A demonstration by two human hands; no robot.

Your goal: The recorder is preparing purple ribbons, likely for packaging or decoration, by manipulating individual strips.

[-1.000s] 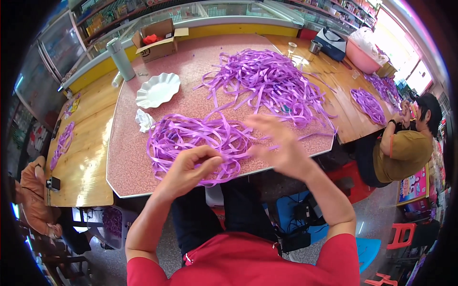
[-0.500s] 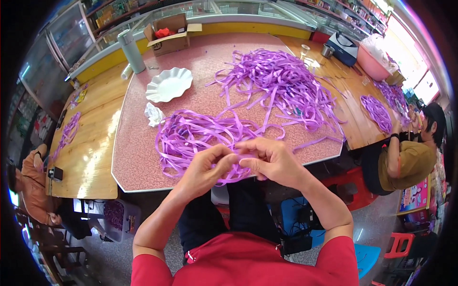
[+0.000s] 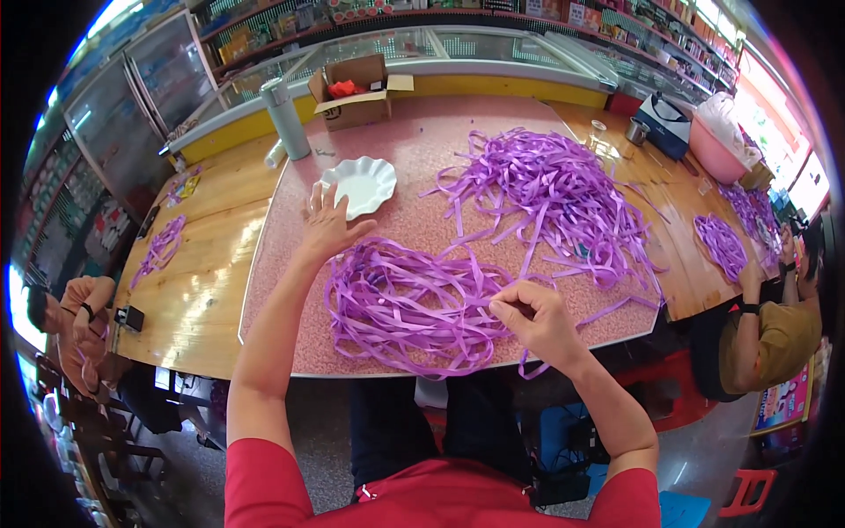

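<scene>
A heap of looped purple ribbon (image 3: 405, 304) lies on the pink speckled table (image 3: 282, 290) right in front of me. My right hand (image 3: 535, 319) pinches a strand at the heap's right edge. My left hand (image 3: 327, 224) is stretched forward with its fingers spread, just below a white scalloped dish (image 3: 359, 185) and empty. A larger loose pile of purple ribbon strips (image 3: 550, 198) spreads across the far right of the table.
A grey cylinder flask (image 3: 285, 119) and an open cardboard box (image 3: 356, 90) stand at the back. Wooden tables flank both sides, with small ribbon bundles (image 3: 160, 248) on the left one. A person (image 3: 779, 330) sits at the right, another (image 3: 75, 317) at the left.
My hands were together over the near heap; now the left hand has reached forward toward the white dish, while the right hand stays at the heap pinching a strand.
</scene>
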